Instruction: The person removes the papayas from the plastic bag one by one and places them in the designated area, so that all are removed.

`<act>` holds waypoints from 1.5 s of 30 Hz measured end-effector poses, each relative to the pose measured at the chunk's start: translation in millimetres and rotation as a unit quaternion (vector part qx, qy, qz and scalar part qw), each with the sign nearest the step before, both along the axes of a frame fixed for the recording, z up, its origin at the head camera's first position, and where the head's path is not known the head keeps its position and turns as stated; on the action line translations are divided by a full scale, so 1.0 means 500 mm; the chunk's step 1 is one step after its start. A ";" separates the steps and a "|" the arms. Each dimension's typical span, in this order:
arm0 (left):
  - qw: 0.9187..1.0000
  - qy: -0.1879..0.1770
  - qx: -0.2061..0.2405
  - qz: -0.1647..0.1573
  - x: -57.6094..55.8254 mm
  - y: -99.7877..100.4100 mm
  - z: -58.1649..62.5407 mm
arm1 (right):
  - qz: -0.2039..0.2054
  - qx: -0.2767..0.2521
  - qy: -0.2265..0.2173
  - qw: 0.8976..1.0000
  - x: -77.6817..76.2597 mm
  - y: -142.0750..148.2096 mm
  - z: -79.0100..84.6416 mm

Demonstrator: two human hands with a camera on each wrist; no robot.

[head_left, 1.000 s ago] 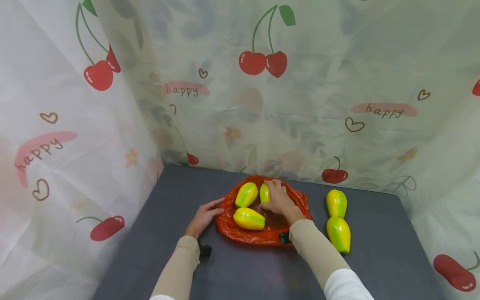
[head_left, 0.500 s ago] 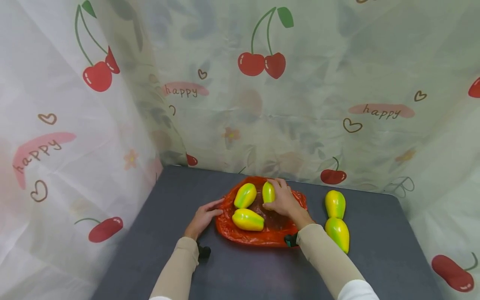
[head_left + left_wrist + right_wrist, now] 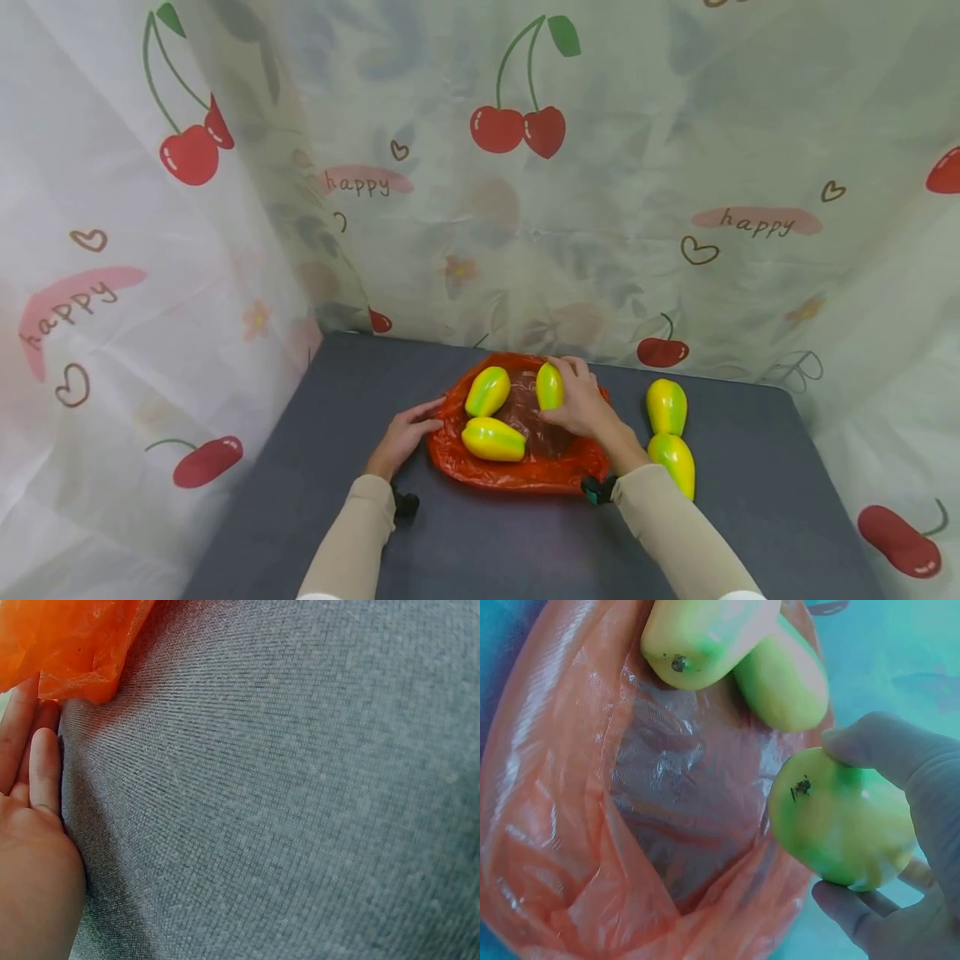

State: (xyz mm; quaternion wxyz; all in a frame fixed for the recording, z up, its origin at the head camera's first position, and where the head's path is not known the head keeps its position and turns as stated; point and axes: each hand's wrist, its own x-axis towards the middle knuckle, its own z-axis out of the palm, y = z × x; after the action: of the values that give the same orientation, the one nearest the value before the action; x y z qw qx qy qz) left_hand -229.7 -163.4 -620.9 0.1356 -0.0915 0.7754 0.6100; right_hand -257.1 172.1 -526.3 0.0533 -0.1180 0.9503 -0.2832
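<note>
A red plastic bag (image 3: 495, 477) lies spread open on the table. Two yellow-green papayas, an upper papaya (image 3: 487, 392) and a lower papaya (image 3: 493, 439), rest in its left half. My right hand (image 3: 587, 407) grips a third papaya (image 3: 840, 817) between thumb and fingers, near the bag's right side. In the right wrist view its dark stem end faces the camera. My left hand (image 3: 401, 437) touches the bag's left edge with nearly straight fingers (image 3: 45, 769); in the left wrist view, some fingertips are hidden by the bag's plastic (image 3: 82, 649).
Two more papayas lie end to end right of the bag, a far papaya (image 3: 667, 407) and a near papaya (image 3: 672, 462) partly covered by my right sleeve. The dark grey table (image 3: 495, 542) backs onto a cherry-printed curtain (image 3: 600, 250).
My right hand has moved to the right with the papaya in its grip, away from the other two in the bag. The left hand stays at the bag's edge.
</note>
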 end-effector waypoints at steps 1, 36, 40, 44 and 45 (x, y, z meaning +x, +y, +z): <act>1.000 0.000 0.001 0.000 0.000 -0.001 -0.001 | -0.001 -0.003 0.002 1.000 0.004 0.004 0.002; 1.000 -0.003 -0.002 -0.001 0.000 0.001 0.001 | -0.065 -0.015 0.045 0.997 0.059 0.239 0.072; 1.000 -0.001 -0.003 -0.003 -0.001 0.000 0.001 | -0.079 -0.014 0.048 0.996 0.064 0.270 0.075; 1.000 0.001 0.000 -0.002 0.000 0.000 0.000 | -0.091 -0.011 0.054 0.994 0.070 0.302 0.074; 1.000 0.001 0.002 -0.002 0.000 0.001 0.001 | -0.094 -0.007 0.057 0.994 0.071 0.311 0.071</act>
State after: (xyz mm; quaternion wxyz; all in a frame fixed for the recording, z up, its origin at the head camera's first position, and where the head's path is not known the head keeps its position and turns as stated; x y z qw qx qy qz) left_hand -229.7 -162.9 -620.5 0.1366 -0.0889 0.7745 0.6112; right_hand -221.4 327.4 -490.8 -0.0284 -0.0440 0.9566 -0.2865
